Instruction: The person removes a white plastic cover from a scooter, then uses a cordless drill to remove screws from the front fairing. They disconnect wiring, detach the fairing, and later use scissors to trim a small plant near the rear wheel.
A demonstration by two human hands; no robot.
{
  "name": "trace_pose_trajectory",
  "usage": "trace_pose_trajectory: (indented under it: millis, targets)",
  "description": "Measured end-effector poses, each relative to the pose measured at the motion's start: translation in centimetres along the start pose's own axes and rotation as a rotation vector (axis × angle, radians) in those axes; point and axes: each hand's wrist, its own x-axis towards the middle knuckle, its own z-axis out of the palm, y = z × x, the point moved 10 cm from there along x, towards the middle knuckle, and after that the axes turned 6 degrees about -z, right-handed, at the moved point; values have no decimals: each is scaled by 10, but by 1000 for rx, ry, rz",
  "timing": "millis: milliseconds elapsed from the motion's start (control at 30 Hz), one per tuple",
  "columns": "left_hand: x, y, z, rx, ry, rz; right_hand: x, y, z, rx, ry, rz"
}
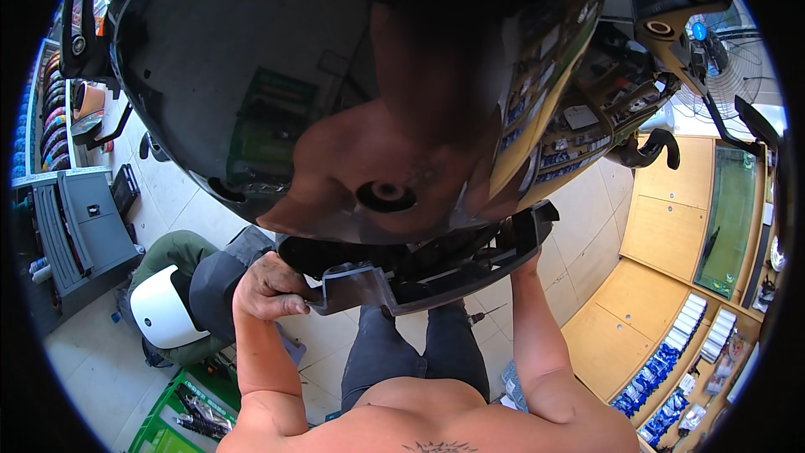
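Note:
The glossy black front body of a scooter (251,25) fills the upper view, reflecting my torso and the shelves, with a round recess low in its middle. Just below it is a black plastic panel (419,294) with a shaped, stepped edge. My left hand (272,289) is closed round the panel’s left end, thumb along the front. My right hand (526,262) grips its right end from beneath, fingers mostly hidden behind it. Whether the panel touches the body above, I cannot tell.
Wooden cabinets (671,226) with small packets line the right, below a fan (721,67). At left are racks (54,109), a grey cabinet (88,222), dark green fabric with a white piece (163,306), and a green crate (184,403). A tool (476,317) lies behind the panel.

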Motion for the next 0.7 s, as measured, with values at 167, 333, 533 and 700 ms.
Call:
trace_pose_trajectory:
  millis: [167,333,533,700]
  targets:
    - [-2,-3,0,21,-2,-22,2,-10,26,88,36,11]
    - [-6,-11,1,27,-41,-113,-2,-18,13,-263,104,-104]
    - [1,-1,-1,1,22,-16,-2,-15,24,127,201,61]
    - [3,0,-1,-14,20,30,-1,-16,15,-241,111,-81]
